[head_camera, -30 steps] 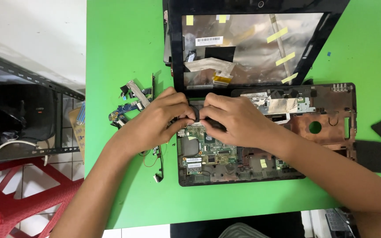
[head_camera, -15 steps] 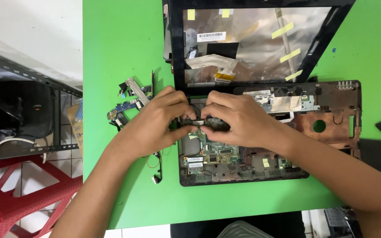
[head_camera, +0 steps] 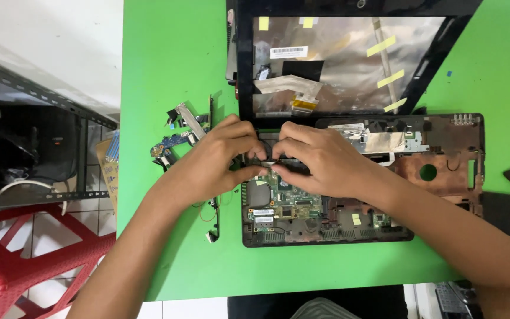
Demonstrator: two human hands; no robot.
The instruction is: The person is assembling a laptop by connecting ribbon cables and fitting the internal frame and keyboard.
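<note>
A dismantled laptop base [head_camera: 444,177] lies on a green table [head_camera: 166,71], its green circuit board [head_camera: 284,204] exposed. The lid shell [head_camera: 349,59] stands open behind it, with yellow tape strips and a flat ribbon cable [head_camera: 284,88]. My left hand [head_camera: 216,162] and my right hand [head_camera: 320,159] meet at the left hinge area, fingertips pinched together on a small dark part there. The fingers hide what exactly they grip.
Small removed parts, a blue board and a metal bracket [head_camera: 178,133], lie left of the laptop. A thin wire with a connector [head_camera: 212,221] trails below them. Dark foam pads [head_camera: 506,212] sit at the right edge. A red plastic stool [head_camera: 25,260] and black rack [head_camera: 30,153] stand left of the table.
Both hands stay at the hinge area with only slight finger shifts. The view has drifted a little.
</note>
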